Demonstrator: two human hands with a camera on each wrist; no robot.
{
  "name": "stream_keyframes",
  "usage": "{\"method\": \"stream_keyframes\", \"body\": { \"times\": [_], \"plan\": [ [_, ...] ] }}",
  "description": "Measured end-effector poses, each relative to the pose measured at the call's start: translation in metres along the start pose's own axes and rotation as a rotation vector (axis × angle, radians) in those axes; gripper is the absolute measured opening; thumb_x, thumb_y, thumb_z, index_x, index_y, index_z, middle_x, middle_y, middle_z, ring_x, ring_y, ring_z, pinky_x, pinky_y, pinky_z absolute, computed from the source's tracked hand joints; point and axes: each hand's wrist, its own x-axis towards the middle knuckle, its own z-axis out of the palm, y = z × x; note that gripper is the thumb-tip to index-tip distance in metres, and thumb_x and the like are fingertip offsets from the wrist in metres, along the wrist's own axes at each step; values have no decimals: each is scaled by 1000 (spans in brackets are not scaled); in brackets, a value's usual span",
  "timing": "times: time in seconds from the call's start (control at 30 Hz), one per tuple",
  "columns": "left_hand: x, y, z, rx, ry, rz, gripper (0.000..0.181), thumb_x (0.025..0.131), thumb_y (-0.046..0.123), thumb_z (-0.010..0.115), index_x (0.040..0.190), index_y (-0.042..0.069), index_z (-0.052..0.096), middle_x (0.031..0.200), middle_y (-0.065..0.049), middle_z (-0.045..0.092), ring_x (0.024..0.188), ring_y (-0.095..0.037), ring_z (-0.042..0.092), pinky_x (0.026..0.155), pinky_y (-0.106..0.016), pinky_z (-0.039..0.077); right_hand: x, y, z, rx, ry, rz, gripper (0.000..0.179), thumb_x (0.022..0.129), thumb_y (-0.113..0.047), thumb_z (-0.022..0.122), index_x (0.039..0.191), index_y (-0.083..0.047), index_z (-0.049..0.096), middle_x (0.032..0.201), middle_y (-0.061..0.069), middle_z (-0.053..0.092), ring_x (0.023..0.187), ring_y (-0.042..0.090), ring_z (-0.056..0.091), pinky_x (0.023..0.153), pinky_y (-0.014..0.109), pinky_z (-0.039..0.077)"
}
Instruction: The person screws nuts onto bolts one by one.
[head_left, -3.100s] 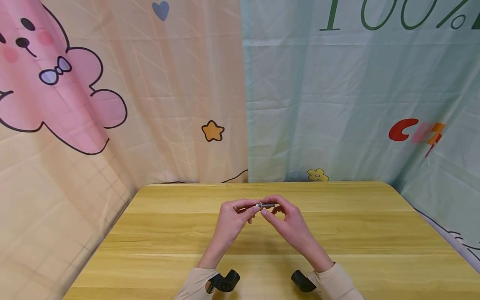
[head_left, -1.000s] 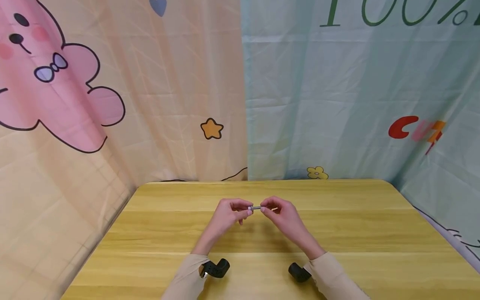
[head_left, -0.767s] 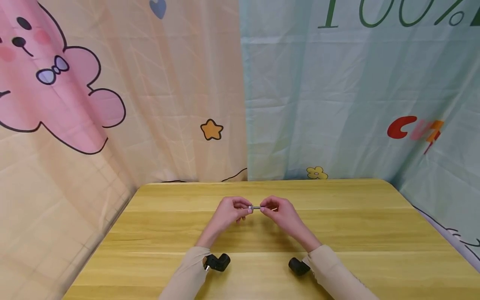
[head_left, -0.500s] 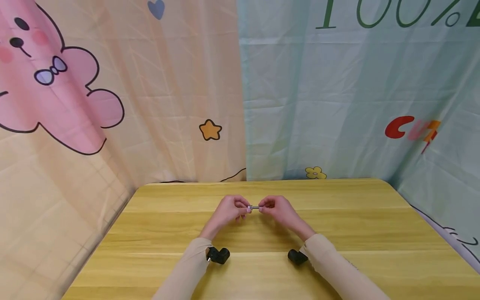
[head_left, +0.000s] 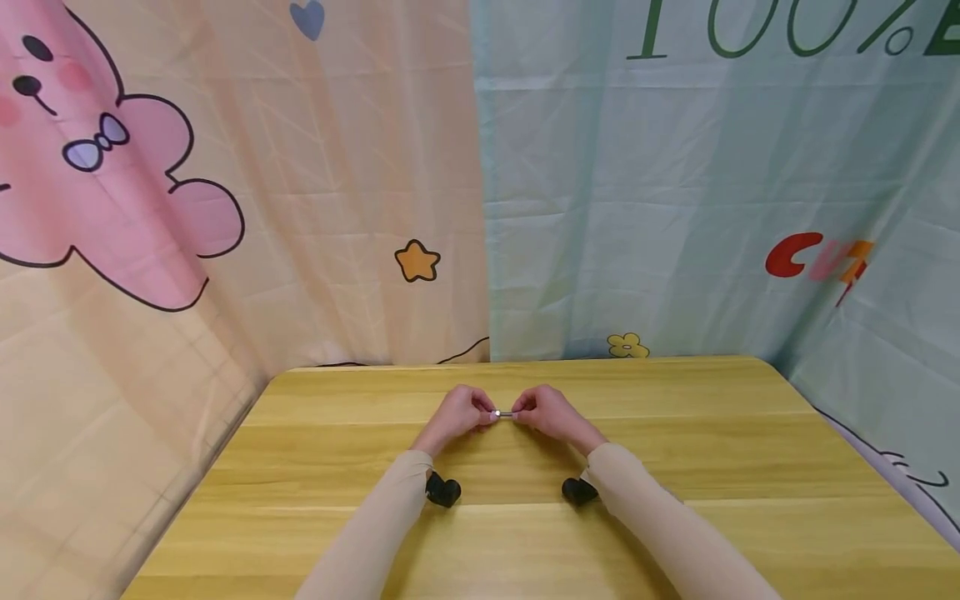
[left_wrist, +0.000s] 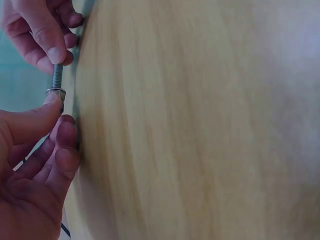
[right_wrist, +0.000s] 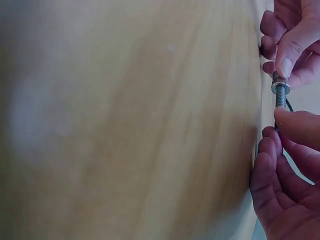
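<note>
A small silver bolt (head_left: 506, 414) spans the gap between both hands, lying roughly level above the table. My left hand (head_left: 456, 415) pinches its head end between thumb and fingers. Near those fingertips, a washer-like ring (left_wrist: 56, 92) sits around the bolt in the left wrist view. My right hand (head_left: 552, 415) pinches the other end of the threaded shank (right_wrist: 280, 100), as the right wrist view shows. Bare thread is visible between the two sets of fingertips. The bolt's head is mostly covered by the left fingers, and its tip by the right ones.
The wooden table (head_left: 480, 533) extends around both hands, its back edge meeting a printed curtain (head_left: 637, 208). More curtain hangs at the left and right sides. A black wrist device is strapped on the left wrist (head_left: 443, 490) and another on the right (head_left: 579, 492).
Both hands have moved forward, farther from the head camera, with the bolt. Three seconds ago the right fingertips were up close to the left ones; now they are apart, at the shank's end.
</note>
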Motion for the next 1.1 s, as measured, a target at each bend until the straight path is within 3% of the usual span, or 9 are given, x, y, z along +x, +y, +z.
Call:
{"method": "stream_keyframes", "body": {
  "times": [0.23, 0.8, 1.1],
  "plan": [
    [7, -5, -3, 70, 18, -2, 5, 83, 3, 77, 85, -1, 73, 71, -2, 64, 61, -10, 50, 56, -22, 41, 14, 2, 3, -36, -27, 55, 8, 89, -9, 72, 86, -2, 71, 73, 0, 60, 65, 15, 50, 60, 26, 41],
    [9, -13, 1, 31, 16, -30, 7, 84, 4, 76, 89, 0, 73, 73, -1, 63, 62, -10, 49, 56, -22, 39, 16, 12, 9, -15, 7, 85, 6, 86, -6, 75, 90, -2, 73, 75, -1, 63, 69, 15, 52, 67, 27, 44],
    [11, -13, -4, -46, -11, -72, 6, 85, 5, 75, 90, 2, 73, 71, -2, 61, 53, -11, 45, 48, -22, 38, 17, 13, 5, 21, 8, 71, 4, 87, -4, 73, 90, -6, 73, 76, 0, 63, 70, 15, 52, 67, 26, 44]
  ]
}}
